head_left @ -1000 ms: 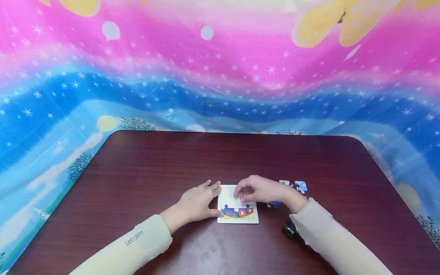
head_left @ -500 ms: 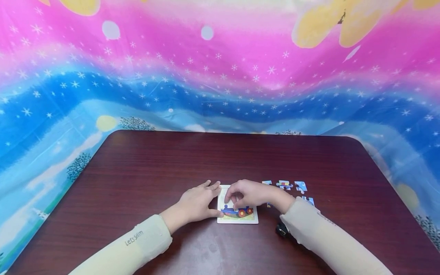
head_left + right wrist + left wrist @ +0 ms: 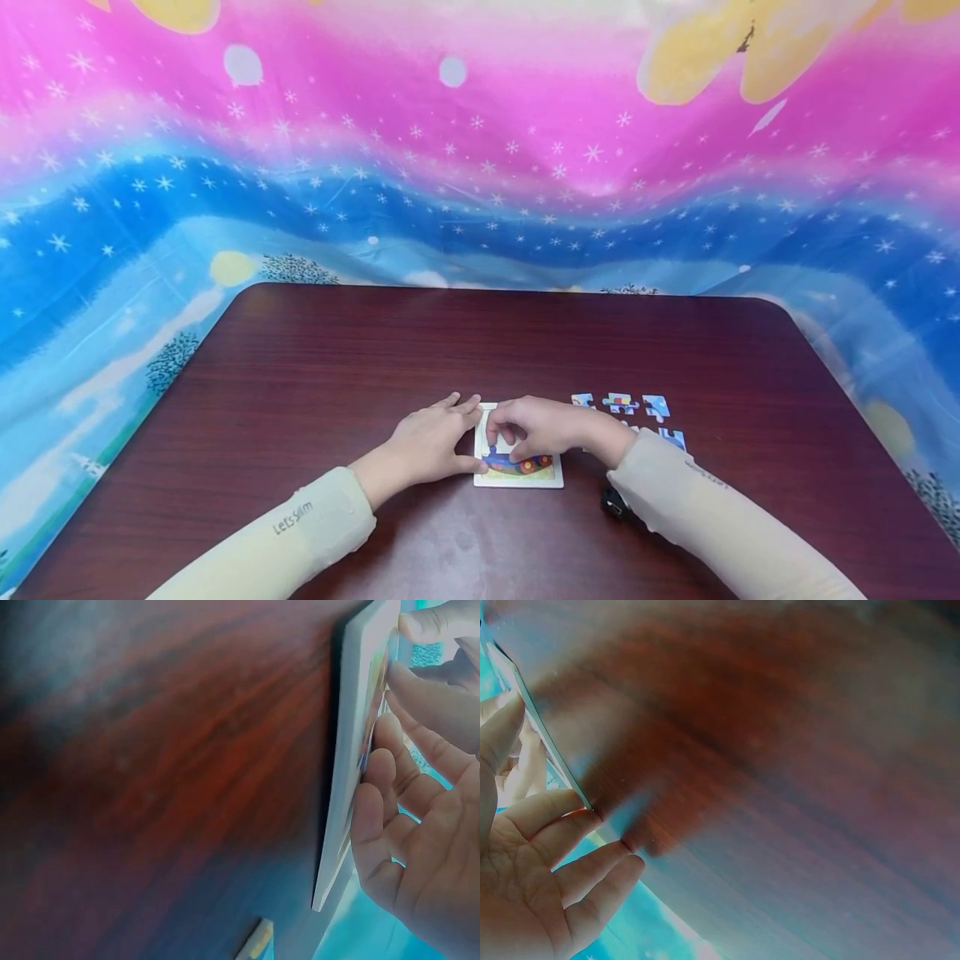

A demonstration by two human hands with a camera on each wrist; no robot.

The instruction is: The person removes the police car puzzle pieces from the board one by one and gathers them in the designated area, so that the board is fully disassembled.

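Note:
A small white-framed jigsaw puzzle board (image 3: 517, 482) lies on the table, with a blue and red train picture along its near part and bare white further up. Spread along the board's left edge, my left hand (image 3: 422, 442) touches the frame with its thumb and fingertips. Over the board is my right hand (image 3: 547, 427), its fingers bent and its thumb down on the picture. The right wrist view shows the fingertips (image 3: 367, 814) close against the board's face. Whether a piece is between them is hidden.
Several loose puzzle pieces (image 3: 621, 403) lie on the dark red table (image 3: 360, 350) to the right of the board, partly behind the right forearm. A black object (image 3: 615, 503) sits at the right sleeve's cuff. A patterned cloth (image 3: 480, 167) hangs behind the table.
My right hand has moved left and lower over the board, uncovering more loose pieces to the right. It has barely shifted in the last half second. My left hand has stayed still.

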